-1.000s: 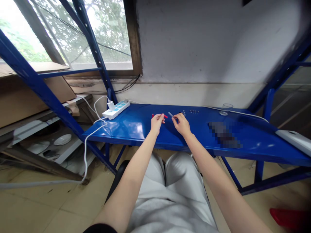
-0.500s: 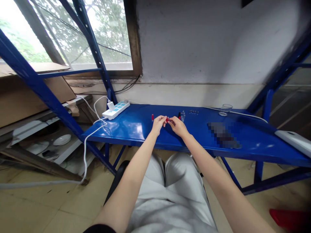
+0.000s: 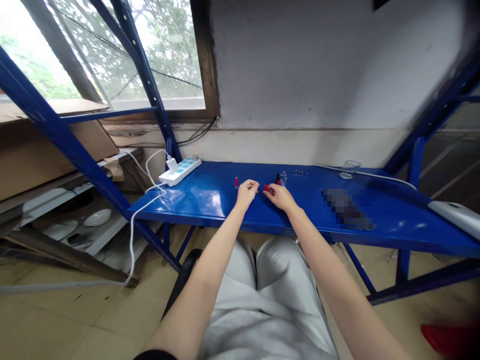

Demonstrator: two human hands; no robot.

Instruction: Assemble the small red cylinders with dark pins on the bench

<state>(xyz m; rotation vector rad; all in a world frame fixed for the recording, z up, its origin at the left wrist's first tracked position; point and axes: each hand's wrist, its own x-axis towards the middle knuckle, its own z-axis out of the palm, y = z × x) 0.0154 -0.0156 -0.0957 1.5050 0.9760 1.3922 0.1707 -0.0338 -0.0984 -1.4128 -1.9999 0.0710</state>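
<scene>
My right hand (image 3: 281, 196) pinches a small red piece (image 3: 266, 188), cap-like in shape, just above the blue table. To its left, my left hand (image 3: 247, 193) is closed with thumb and fingertips together. Whether anything small sits between those fingers I cannot make out. The two hands are a short gap apart. A small red-topped tube (image 3: 236, 182) stands upright beyond my left hand. Behind my right hand are several small clear vials (image 3: 284, 177) and a black piece (image 3: 278, 177), partly hidden by the fingers.
Several tiny metallic pieces (image 3: 300, 173) lie in rows at the back of the blue table (image 3: 198, 200). A clear glass (image 3: 349, 170) stands farther right, behind a blurred dark object (image 3: 347, 207). At the left end lies a white power strip (image 3: 180, 170) with a trailing cable (image 3: 131, 235).
My hands have come apart: they were together at the red piece, and now my right hand holds it a little to the right and lower.
</scene>
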